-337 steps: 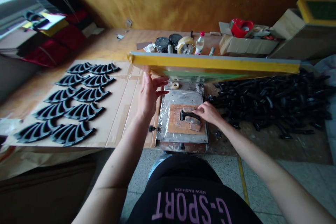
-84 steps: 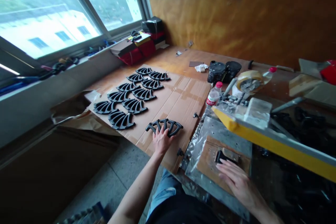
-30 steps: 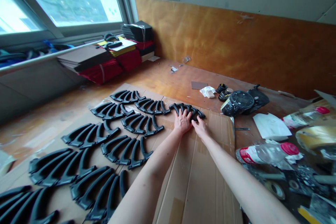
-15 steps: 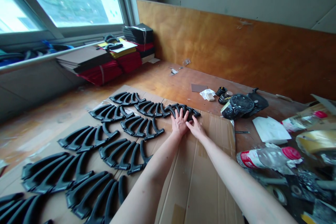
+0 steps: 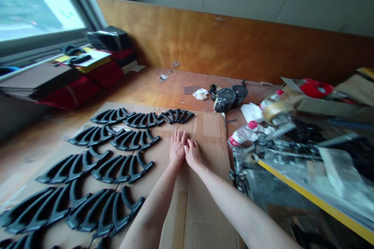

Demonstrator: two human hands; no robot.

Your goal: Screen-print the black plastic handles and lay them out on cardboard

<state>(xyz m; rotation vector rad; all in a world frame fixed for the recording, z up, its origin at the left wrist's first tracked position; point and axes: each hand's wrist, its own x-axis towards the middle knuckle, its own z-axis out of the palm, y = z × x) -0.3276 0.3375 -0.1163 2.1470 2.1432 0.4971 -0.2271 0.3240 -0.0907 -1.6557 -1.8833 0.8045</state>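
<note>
Both my hands hover side by side over the cardboard sheet (image 5: 204, 202), palms down and empty. My left hand (image 5: 177, 147) has its fingers stretched out and close together. My right hand (image 5: 192, 151) touches it, fingers loosely extended. A fan of black curved plastic parts (image 5: 177, 115) lies at the far end of the cardboard, just beyond my fingertips and apart from them. Several more fans of the same black parts (image 5: 128, 140) lie in rows to the left.
A plastic bottle with a red cap (image 5: 242, 134) lies right of the cardboard. Black ink tins (image 5: 224, 99) stand behind it. The yellow-edged screen frame (image 5: 306, 190) and clutter fill the right side. Red and brown stacks (image 5: 73, 85) sit under the window.
Both hands have let go of the fan of black parts and drawn back toward me. The fan stays at the far end of the cardboard. My view has swung right.
</note>
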